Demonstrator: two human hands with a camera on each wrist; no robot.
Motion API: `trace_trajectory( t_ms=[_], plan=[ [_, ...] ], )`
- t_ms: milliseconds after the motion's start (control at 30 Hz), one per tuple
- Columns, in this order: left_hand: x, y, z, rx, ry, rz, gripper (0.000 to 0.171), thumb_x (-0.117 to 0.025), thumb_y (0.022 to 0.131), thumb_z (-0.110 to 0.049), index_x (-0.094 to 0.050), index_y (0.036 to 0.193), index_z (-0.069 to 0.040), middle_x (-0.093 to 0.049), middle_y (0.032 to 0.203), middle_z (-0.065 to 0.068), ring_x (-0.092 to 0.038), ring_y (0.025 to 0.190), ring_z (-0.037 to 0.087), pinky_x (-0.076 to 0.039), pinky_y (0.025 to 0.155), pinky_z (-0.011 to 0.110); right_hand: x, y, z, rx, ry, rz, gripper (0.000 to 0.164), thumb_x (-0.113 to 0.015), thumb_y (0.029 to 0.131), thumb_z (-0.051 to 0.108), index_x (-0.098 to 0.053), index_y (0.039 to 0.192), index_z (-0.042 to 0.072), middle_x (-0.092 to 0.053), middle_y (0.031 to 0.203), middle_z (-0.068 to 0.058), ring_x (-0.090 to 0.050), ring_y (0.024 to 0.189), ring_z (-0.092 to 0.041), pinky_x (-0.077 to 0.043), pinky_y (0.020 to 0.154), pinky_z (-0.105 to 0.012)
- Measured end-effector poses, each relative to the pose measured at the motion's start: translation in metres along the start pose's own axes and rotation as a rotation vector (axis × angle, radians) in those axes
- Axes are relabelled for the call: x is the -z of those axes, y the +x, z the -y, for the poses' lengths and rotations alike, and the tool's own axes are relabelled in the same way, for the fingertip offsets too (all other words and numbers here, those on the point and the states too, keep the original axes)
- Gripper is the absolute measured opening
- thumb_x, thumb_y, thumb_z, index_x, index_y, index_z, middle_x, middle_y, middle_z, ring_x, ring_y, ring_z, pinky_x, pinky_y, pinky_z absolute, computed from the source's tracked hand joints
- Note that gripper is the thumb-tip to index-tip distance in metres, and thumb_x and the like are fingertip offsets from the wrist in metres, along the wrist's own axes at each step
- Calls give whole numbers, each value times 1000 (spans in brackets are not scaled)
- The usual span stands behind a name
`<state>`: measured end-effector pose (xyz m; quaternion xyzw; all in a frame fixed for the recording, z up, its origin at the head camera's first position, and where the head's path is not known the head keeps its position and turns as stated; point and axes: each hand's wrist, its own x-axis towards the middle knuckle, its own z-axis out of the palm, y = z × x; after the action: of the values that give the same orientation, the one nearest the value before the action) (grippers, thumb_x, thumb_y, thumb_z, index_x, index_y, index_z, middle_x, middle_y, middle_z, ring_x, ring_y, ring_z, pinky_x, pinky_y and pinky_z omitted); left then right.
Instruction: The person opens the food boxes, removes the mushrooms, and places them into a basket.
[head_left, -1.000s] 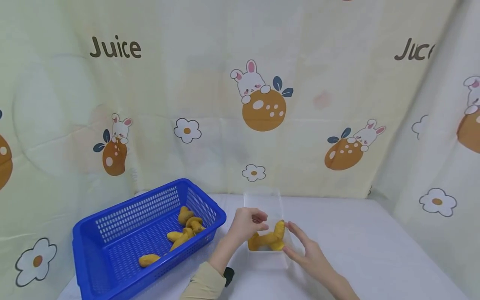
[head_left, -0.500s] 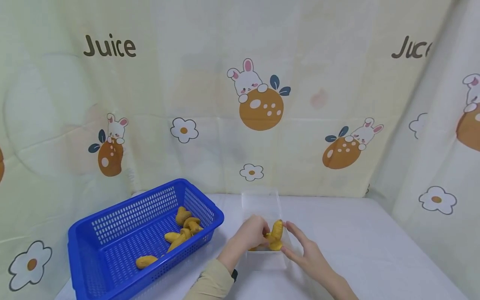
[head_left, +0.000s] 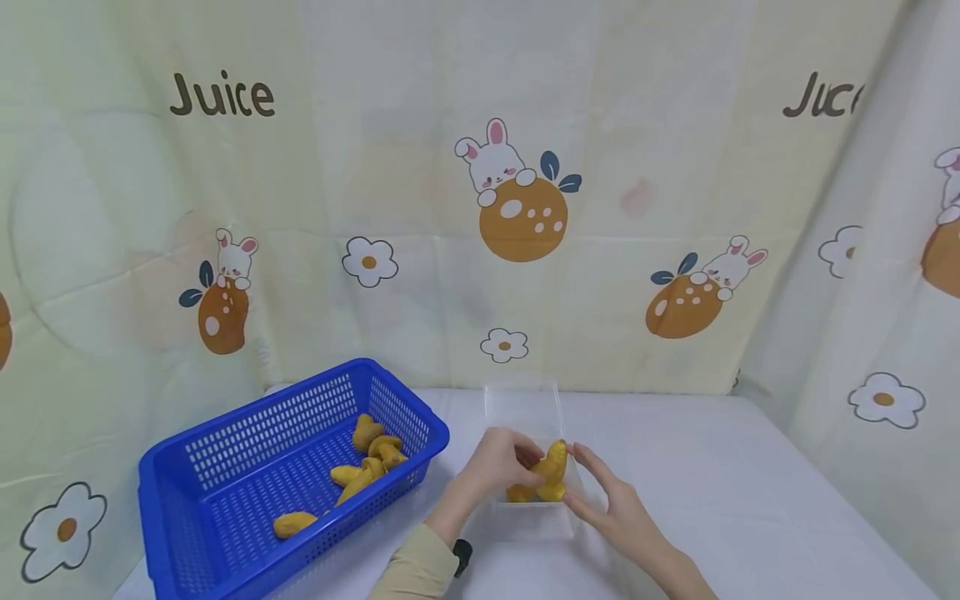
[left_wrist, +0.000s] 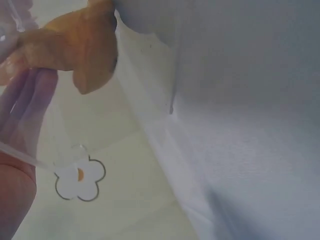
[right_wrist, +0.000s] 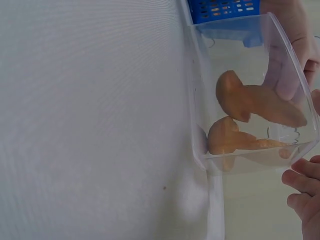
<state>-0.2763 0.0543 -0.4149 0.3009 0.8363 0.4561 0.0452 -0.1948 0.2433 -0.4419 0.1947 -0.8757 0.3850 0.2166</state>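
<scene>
A clear plastic box (head_left: 532,521) stands in front of the person, with yellow-brown mushrooms inside. The left hand (head_left: 498,460) reaches in from the left, its thumb and fingers around one mushroom (right_wrist: 260,102). Another mushroom (head_left: 556,465) stands upright against the box's right side. The right hand (head_left: 622,512) touches that side from outside, fingers extended and thumb apart. Through the clear wall, the right wrist view shows both mushrooms with caps down and stems toward the opening. The left wrist view catches a mushroom (left_wrist: 82,50) above the left fingertips.
A blue plastic basket (head_left: 247,500) at the left holds several more mushrooms (head_left: 295,524). Behind the box rises its clear raised lid (head_left: 522,406). A white cloth (head_left: 712,483) covers the table, and a printed curtain (head_left: 420,167) hangs at the back.
From above the box, the left hand has lowered into it and closed around a mushroom, then lifted slightly. The right hand stays at the box's side. The head view has shifted a little.
</scene>
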Motion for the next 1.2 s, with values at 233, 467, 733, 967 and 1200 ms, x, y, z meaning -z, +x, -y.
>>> trace_trajectory(
  t_ms=[233,467,733,967,1200],
  plan=[
    [7,-3,8,-27,-177,-115,28,-77,68,-13,-69,95,-8,-66,82,-5,-60,74,7,-50,67,17,-2,0,-3,18,-36,-17,66,-68,79,14,-35,136,11,-48,130,-9,-41,118,-32,-33,92,-57],
    [25,-16,0,-85,-380,-283,31,-76,68,-9,-68,98,-4,-67,90,7,-64,80,19,-52,68,22,-6,1,-5,-5,-29,-12,67,-69,78,16,-35,136,12,-47,130,-8,-41,119,-30,-32,94,-54],
    [62,-34,2,-214,-462,-571,32,-76,68,-15,-68,97,-4,-67,90,10,-65,80,21,-53,70,28,-6,0,-6,25,-64,-43,66,-69,77,15,-37,134,7,-48,129,-10,-43,116,-31,-33,93,-53],
    [92,-47,29,-233,-437,-864,27,-74,72,-12,-67,97,-4,-66,92,10,-64,82,21,-52,71,27,-4,0,-6,29,-77,-43,66,-69,78,18,-37,135,8,-48,129,-9,-43,116,-30,-34,93,-52],
    [112,-72,3,-183,-357,-1022,26,-70,73,-1,-64,97,6,-63,97,19,-60,91,31,-49,79,36,-6,0,-5,24,-74,-31,66,-68,79,21,-37,135,9,-48,130,-8,-43,117,-28,-35,93,-50]
  ],
)
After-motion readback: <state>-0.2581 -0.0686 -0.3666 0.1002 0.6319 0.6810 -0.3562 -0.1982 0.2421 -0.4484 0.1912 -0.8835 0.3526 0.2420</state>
